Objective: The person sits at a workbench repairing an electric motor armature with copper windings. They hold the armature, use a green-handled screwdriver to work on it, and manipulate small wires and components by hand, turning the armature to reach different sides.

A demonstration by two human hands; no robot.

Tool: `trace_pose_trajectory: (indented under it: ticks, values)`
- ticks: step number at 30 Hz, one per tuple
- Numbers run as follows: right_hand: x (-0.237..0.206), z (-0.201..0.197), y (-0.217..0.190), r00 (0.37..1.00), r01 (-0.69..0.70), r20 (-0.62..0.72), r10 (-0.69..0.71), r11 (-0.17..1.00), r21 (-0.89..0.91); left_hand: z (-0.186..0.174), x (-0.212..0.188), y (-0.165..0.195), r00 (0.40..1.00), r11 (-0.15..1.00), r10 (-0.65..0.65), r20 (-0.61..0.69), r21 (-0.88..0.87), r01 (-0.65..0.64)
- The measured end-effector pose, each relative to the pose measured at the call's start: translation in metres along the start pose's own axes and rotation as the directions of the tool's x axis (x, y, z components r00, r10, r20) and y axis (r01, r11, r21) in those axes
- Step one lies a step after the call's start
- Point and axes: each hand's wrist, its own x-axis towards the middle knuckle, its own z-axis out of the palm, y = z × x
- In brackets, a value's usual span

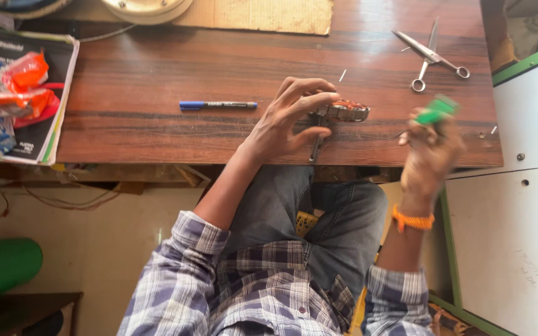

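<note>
Single view only, from a camera worn on the head, looking steeply down over the chest and lap onto the near edge of a wooden table [157, 81]. Close enough to fill the lower half with plaid sleeves and jeans. Left hand [287, 121] near centre, right hand [428, 152] blurred toward the right. Far edge of the table cut off at the top, floor visible below left, a white cabinet [518, 205] closing the right side

Blurred, seemingly green tool [436, 112]; blue-capped black pen [218, 105].
</note>
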Motion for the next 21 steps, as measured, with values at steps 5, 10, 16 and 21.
trace_pose_trajectory:
  ticks: [5, 10, 16, 21]
  values:
    - [-0.041, 0.024, -0.041, 0.98, 0.198, -0.012, -0.199, 0.967, 0.157, 0.012, 0.0, -0.01, 0.999, 0.993, 0.038, -0.017, 0.11, -0.036]
    - [-0.047, 0.065, -0.055, 0.974, 0.209, 0.076, -0.213, 0.976, 0.059, 0.015, -0.001, -0.014, 0.999, 0.995, 0.02, -0.039, 0.1, -0.016]
    - [-0.045, 0.078, -0.048, 0.959, 0.266, 0.14, -0.248, 0.955, -0.129, 0.014, 0.0, -0.015, 0.998, 0.995, 0.034, -0.046, 0.095, -0.029]
    - [-0.046, 0.081, -0.037, 0.958, 0.278, 0.114, -0.262, 0.947, -0.163, 0.014, 0.0, -0.015, 0.998, 0.993, 0.053, -0.037, 0.111, -0.049]
